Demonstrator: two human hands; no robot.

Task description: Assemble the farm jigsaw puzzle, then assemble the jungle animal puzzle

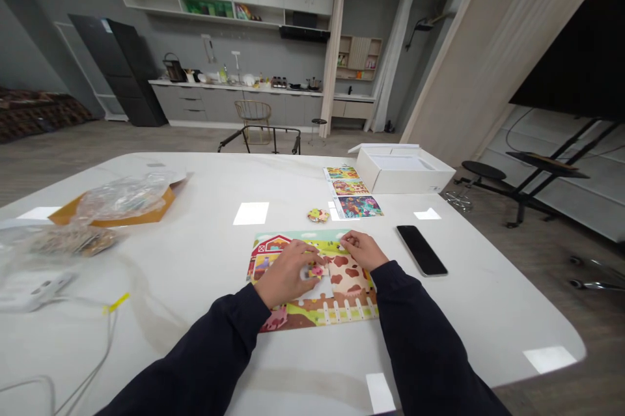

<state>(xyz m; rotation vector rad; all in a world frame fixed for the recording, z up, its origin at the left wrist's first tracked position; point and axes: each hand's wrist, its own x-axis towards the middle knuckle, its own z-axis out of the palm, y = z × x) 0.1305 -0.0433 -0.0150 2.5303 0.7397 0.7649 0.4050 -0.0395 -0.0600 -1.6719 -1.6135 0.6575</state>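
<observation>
The left hand has thumb and fingers closed on a puzzle piece over the gap in the farm puzzle; the right hand is at its upper edge, its grip unclear. Beyond lie loose pieces, with a phone to the right.

One left hand and one right hand are at one jigsaw puzzle. Beyond them lie one small heap of pieces, three picture cards and one white box. Right of them lies one phone.
</observation>
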